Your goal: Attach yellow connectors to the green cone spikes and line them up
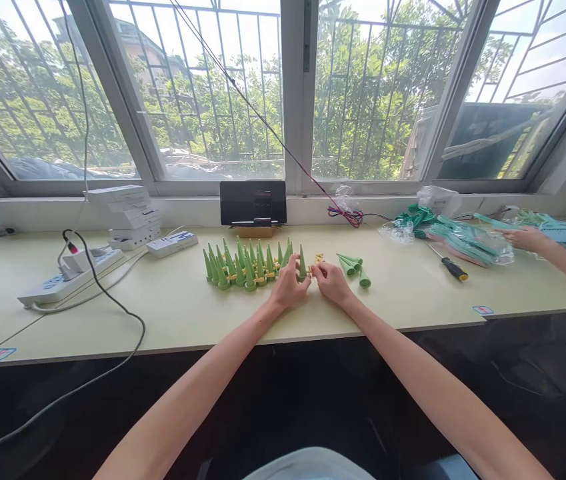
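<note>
The cone (303, 262) between my hands is slim and pale green, standing upright on the worktop (173, 287), its tip narrowing to a fine point and its foot wider. My left hand (289, 285) has its thumb and fingers curled in around that cone. My right hand (333, 284) is bunched at the fingertips, pinching a small yellow piece (311, 272) at the cone's side; its exact shape is too small to make out. A few more yellow bits (319, 258) lie just beyond my right fingertips.

To the left of my hands, a close cluster of standing cones (249, 277) has the same matt green, with yellow showing low between them. Right of my right hand, loose cones (365, 280) lie on their sides, round wide ends towards me. Farther right are a screwdriver (454, 269) and green strips in clear plastic (463, 241), near another person's hand (525, 239).
</note>
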Tool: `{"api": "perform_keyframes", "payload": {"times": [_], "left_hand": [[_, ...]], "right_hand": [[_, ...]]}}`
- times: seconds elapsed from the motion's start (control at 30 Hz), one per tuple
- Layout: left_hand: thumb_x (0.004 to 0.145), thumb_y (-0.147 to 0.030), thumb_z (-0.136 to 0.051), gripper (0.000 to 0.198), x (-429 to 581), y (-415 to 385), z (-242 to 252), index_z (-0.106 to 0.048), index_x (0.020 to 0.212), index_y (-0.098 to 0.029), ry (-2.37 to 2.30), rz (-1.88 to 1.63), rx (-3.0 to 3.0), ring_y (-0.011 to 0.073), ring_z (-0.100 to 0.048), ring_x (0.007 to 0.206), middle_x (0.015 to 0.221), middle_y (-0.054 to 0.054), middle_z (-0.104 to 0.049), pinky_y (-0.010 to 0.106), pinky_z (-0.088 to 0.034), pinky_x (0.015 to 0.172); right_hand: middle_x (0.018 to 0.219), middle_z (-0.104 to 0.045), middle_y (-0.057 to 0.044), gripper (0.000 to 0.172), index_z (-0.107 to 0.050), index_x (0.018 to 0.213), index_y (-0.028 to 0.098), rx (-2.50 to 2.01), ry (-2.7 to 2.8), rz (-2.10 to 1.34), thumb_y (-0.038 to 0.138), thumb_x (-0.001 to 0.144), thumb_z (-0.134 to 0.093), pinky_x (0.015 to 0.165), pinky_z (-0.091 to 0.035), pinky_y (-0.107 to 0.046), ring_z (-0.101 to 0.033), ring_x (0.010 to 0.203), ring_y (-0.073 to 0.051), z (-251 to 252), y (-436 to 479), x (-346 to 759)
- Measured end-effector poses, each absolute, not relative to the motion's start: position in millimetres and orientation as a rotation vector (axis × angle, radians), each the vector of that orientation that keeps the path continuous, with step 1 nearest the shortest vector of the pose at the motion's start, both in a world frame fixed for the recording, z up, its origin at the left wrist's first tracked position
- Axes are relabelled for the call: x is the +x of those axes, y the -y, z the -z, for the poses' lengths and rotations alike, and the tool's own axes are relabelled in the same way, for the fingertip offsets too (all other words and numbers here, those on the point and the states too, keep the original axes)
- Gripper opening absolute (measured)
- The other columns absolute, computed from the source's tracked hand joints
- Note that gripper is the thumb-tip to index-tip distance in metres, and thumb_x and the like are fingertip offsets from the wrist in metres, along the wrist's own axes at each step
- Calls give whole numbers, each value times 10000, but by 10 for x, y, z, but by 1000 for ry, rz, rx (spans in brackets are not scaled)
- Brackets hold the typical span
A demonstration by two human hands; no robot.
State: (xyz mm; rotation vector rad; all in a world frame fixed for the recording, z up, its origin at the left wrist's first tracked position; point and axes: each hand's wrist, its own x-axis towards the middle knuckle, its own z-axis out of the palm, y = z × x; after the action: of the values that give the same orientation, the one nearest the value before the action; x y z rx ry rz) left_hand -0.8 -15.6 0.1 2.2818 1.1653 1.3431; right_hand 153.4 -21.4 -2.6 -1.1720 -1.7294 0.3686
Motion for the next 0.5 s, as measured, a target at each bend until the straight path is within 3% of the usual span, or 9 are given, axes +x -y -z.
{"api": "perform_keyframes", "payload": {"times": [0.5], "left_hand": [[784,-252,-600,435,-10,140,18,-427,1177,-183,-1153,-1336,2303,74,-459,511,840,5,-589,228,-375,551]], "right_hand": [[508,-469,1,490,-436,531,203,-1193,1744,-389,482,928,-362,577,-329,-276,-421,532,-131,30,206,1530]]}}
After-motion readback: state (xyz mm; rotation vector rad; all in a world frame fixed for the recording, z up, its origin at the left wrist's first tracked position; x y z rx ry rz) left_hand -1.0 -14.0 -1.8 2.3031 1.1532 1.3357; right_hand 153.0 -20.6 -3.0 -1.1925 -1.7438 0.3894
